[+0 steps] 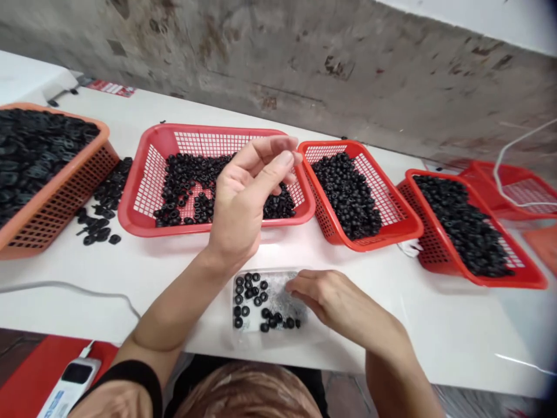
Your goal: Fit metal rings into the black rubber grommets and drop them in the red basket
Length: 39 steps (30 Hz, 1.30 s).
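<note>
My left hand is raised over the front right part of a pinkish-red basket, which holds many small black rings. Its fingers curl in towards the thumb, and anything between them is too small to make out. Lower down, my right hand reaches over the right side of a clear plastic tray. The fingers of that hand are pressed together at a heap of tiny silvery pieces; what they pinch is hidden. Several black rings lie in the tray's left part and along its front.
To the right stand a red basket of black round parts and another red basket, with more red baskets behind. An orange basket is at left, loose black parts beside it. A white power bank lies lower left.
</note>
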### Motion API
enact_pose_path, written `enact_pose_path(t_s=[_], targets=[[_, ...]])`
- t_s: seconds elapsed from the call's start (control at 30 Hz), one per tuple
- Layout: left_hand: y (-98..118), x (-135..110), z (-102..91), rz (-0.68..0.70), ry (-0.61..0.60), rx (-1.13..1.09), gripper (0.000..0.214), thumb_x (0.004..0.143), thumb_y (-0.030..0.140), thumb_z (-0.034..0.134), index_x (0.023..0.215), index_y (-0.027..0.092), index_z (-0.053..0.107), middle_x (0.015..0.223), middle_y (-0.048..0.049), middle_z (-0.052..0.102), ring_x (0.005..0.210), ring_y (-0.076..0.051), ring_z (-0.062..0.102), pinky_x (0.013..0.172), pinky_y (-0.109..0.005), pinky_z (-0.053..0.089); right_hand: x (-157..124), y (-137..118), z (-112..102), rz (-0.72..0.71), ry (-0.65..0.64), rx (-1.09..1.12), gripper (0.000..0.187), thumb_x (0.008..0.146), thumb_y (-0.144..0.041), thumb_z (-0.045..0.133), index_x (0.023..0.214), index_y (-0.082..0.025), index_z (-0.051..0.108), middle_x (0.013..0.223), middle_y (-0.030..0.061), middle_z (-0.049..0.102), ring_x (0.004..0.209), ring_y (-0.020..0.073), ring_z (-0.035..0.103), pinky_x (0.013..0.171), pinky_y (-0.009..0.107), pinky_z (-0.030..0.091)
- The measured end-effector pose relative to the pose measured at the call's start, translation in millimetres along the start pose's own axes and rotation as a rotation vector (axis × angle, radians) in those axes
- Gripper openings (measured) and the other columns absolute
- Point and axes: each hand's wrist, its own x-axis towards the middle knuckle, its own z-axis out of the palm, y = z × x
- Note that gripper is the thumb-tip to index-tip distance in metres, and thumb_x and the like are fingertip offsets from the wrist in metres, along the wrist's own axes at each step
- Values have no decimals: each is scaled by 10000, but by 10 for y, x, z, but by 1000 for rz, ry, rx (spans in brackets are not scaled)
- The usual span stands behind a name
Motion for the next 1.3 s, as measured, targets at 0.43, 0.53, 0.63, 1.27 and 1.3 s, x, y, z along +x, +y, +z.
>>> enact_pose_path(t_s=[0.43, 0.53, 0.63, 1.27, 1.3], targets=[[64, 72, -37, -76, 3, -79, 51, 850, 131, 702, 872, 177, 710, 893, -43, 715, 892, -205, 719, 724, -261, 529, -189, -96, 329, -61, -186, -84, 333, 886, 69, 417, 718, -187, 551, 692, -25, 551, 624, 131, 504, 655, 277, 366], [51, 63, -24, -85, 9, -82, 46, 856, 138, 698, 881, 175, 708, 901, -41, 713, 909, -212, 722, 737, -270, 539, -149, -87, 279, 61, -188, -77, 326, 878, 80, 408, 758, -182, 560, 708, -20, 543, 598, 127, 476, 573, 283, 306], [23, 52, -11, -90, -4, -80, 58, 859, 121, 688, 871, 174, 705, 883, -37, 712, 895, -204, 721, 729, -266, 536, -177, -56, 248, 75, -195, -103, 293, 885, 66, 422, 779, -174, 551, 765, -7, 548, 625, 131, 474, 577, 291, 288], [-199, -132, 76, -26, -715, 430, 121, 875, 257, 653, 902, 155, 712, 867, -35, 713, 776, -136, 630, 684, -241, 479, -21, -165, 464, 148, -179, 126, 76, 879, -122, 591, 857, -147, 659, 764, 38, 654, 619, 151, 566, 584, 264, 389], [-198, -138, 73, 4, -767, 484, 140, 881, 271, 647, 907, 150, 711, 868, -35, 710, 777, -133, 624, 689, -239, 471, -28, -129, 410, 192, -129, 255, 79, 888, -157, 589, 880, -152, 668, 750, 25, 650, 621, 140, 558, 592, 253, 400]])
